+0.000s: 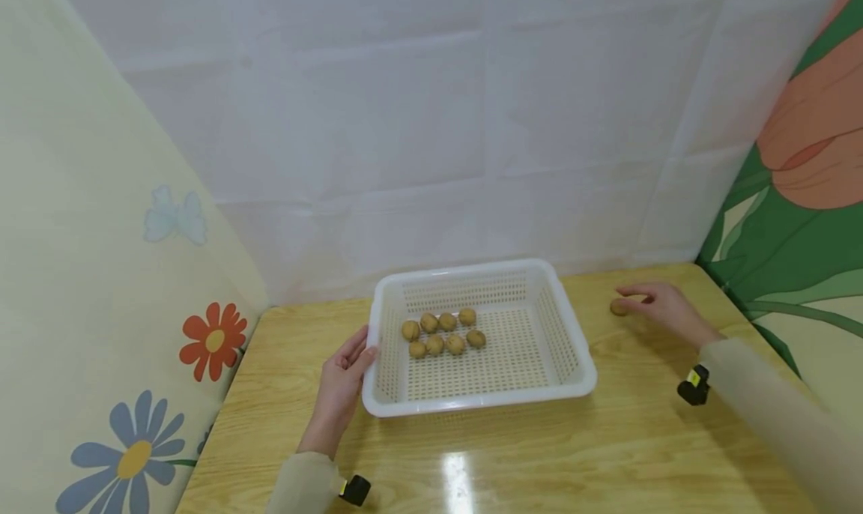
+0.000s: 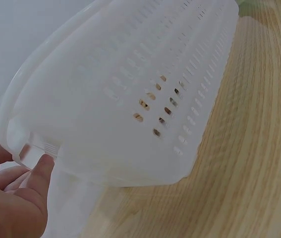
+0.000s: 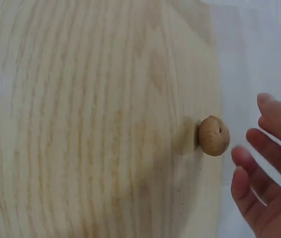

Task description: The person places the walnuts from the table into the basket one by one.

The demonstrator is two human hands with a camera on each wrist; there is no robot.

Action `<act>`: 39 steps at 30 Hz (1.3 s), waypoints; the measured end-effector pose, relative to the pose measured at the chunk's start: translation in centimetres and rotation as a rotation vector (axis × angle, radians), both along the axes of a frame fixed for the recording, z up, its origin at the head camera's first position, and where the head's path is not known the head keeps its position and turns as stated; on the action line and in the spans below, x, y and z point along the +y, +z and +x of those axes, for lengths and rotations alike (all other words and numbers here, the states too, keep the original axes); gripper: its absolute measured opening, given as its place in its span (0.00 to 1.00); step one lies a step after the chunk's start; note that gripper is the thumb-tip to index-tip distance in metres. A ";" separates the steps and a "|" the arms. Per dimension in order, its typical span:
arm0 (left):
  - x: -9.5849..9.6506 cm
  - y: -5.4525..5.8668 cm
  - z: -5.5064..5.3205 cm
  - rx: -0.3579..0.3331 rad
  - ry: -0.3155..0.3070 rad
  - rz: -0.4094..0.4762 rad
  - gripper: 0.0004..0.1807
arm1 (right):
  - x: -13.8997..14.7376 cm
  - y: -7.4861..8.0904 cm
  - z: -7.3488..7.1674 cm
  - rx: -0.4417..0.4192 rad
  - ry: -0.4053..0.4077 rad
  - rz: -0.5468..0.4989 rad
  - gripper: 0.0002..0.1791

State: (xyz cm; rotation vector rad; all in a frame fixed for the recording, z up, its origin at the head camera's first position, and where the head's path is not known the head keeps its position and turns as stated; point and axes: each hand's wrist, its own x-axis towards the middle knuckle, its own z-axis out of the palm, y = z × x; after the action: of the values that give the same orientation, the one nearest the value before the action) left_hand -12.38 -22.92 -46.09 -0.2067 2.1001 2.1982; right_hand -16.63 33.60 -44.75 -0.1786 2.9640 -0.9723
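Note:
A white plastic basket [image 1: 482, 403] with slotted walls stands on the table, and several walnuts [image 1: 434, 345] lie in its left half in two rough rows. My left hand [image 1: 342, 383] grips the basket's left rim between thumb and fingers; the left wrist view shows the thumb against the outer wall, under the rim. To the right of the basket, one lone walnut [image 3: 213, 136] rests on the wood. Beside it is my right hand [image 1: 664, 312], its fingers [image 3: 244, 158] loosely bent and spread. A gap separates the fingers from that walnut in the right wrist view.
The wooden table [image 1: 580, 454] runs back to a creased white sheet [image 1: 404, 124]. Flower-printed panels flank it, with a red flower [image 1: 214, 340] at left and a large tulip [image 1: 819, 139] at right. Light glares off the table's front.

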 end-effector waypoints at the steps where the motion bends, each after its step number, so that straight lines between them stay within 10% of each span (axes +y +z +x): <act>1: 0.0 0.0 0.0 0.001 0.000 0.000 0.29 | 0.1 -0.3 0.0 -0.001 -0.014 0.004 0.31; 27: 0.1 0.0 0.1 -0.007 0.009 0.011 0.29 | -0.1 -3.5 -0.4 0.036 -0.015 0.042 0.29; 39: 0.0 0.0 0.1 0.015 -0.002 0.014 0.29 | -0.4 -2.2 0.1 -0.031 -0.002 -0.040 0.30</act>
State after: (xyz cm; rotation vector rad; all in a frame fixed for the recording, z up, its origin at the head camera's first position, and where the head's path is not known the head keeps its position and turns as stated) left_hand -12.28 -22.89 -46.09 -0.1871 2.0908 2.2203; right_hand -16.54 33.16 -46.97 -0.1603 2.9194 -1.0254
